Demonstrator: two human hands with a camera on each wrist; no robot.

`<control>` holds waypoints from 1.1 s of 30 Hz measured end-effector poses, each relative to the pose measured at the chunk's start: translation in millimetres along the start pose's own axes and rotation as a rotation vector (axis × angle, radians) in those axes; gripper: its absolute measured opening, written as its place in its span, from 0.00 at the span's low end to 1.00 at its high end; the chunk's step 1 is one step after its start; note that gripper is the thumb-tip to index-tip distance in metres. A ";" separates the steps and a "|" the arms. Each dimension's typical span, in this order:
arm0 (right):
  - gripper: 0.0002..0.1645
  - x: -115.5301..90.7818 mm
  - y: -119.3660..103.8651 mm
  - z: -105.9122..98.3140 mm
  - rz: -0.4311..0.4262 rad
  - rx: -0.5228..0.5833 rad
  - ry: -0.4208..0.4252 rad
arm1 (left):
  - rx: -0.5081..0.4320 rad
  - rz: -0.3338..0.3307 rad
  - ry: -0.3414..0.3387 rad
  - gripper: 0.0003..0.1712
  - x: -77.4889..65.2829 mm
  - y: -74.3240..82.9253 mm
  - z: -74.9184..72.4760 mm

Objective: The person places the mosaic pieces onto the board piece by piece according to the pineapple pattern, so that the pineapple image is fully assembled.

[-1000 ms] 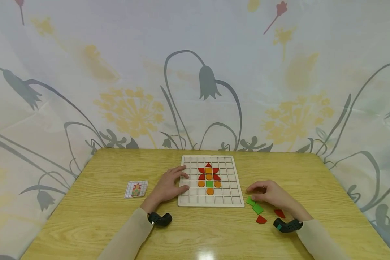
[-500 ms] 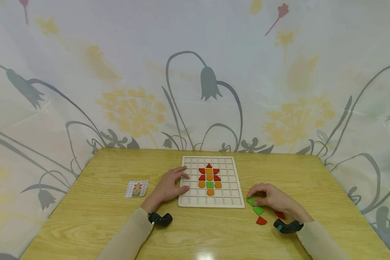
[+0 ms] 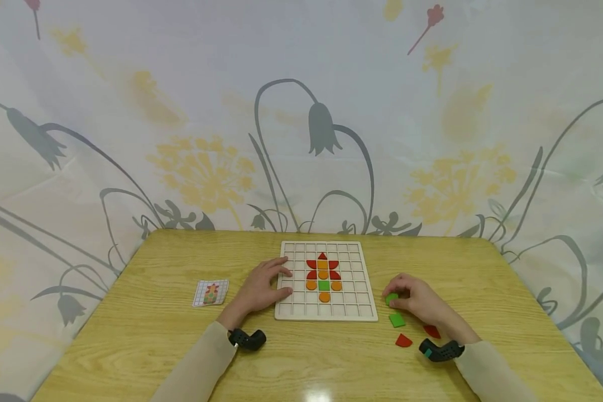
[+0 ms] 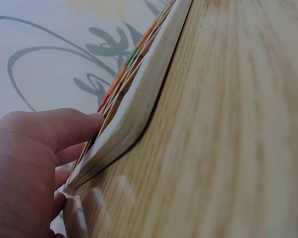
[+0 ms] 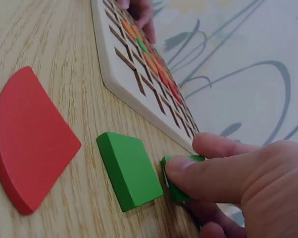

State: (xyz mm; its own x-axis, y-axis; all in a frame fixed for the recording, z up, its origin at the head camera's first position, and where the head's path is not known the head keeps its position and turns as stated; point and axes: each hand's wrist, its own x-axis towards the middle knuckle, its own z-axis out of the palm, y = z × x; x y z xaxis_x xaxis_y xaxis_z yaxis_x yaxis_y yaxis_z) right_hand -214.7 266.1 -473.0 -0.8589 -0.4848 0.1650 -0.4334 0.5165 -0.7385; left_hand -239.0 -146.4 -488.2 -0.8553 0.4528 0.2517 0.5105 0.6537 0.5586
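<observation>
A white grid board (image 3: 293,309) lies mid-table with red, orange and green tiles set in its cells, one of them a green square (image 3: 324,285). My left hand (image 3: 258,287) rests on the board's left edge, fingers spread and thumb on the rim. To the right of the board, my right hand (image 3: 416,298) pinches a green tile (image 5: 179,196) between thumb and fingers, partly covering it. Nearer me lie another green square tile (image 5: 131,168) and a red quarter-circle tile (image 5: 32,141). A second red tile (image 3: 432,331) is partly under the right wrist.
Left of my left hand lies a small pattern card (image 3: 211,292) with a coloured figure on a grid. The wooden table (image 3: 281,363) ends at a flower-printed backdrop (image 3: 206,111). Each wrist wears a black camera band.
My right hand has taken hold of one green tile and drawn it slightly away from the other green one. My left hand stays in place on the board.
</observation>
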 end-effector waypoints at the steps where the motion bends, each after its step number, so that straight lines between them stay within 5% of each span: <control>1: 0.09 0.4 0.2 0.4 0.011 -0.021 0.017 | 0.000 0.003 0.000 0.19 0.0 0.0 -0.2; 11: 0.04 0.2 -11.5 1.5 0.199 -0.033 0.141 | -0.004 0.011 0.002 0.18 -0.5 0.3 -0.2; 20: 0.07 4.8 -24.5 8.7 0.141 -0.032 0.259 | 0.003 0.010 0.000 0.19 0.4 -1.2 0.9; 33: 0.12 23.4 -37.2 38.7 0.052 0.111 0.174 | -0.004 0.014 0.004 0.19 0.1 -1.3 0.4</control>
State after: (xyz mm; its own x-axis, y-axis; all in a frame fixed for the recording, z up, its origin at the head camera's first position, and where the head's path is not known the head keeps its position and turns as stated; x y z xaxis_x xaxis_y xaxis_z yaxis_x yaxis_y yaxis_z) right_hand -208.1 208.2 -467.0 -0.9176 -0.3257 0.2277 -0.3627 0.4521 -0.8149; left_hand -239.7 -147.0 -489.2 -0.8486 0.4593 0.2625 0.5218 0.6451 0.5582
